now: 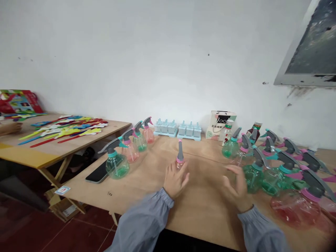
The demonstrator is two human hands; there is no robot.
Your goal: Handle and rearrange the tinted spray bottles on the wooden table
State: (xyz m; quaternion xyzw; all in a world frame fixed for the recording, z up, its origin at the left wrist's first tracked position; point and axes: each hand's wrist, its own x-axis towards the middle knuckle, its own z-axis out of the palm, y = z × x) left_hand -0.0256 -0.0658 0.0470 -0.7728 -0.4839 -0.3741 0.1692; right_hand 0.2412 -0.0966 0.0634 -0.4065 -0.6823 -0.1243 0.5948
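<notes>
At the middle of the wooden table point(202, 196), my left hand point(175, 180) is wrapped round the body of a spray bottle point(180, 154) with a pink collar and grey trigger head. The bottle stands upright, its body mostly hidden by my fingers. My right hand point(236, 189) is apart from it, fingers spread and slightly blurred, holding nothing. Just right of that hand stands a green spray bottle point(253, 176), one of a group of green and pink ones that includes a large pink bottle point(296, 208) in front.
Left on the table, green and pink spray bottles point(118, 166) form a row beside a black phone point(97, 173). Light-blue popsicle moulds point(165, 128) and a paper bag point(215, 127) stand by the wall. Another table point(60, 148) holds colourful flat pieces point(70, 129); another person's hand point(12, 128) rests there.
</notes>
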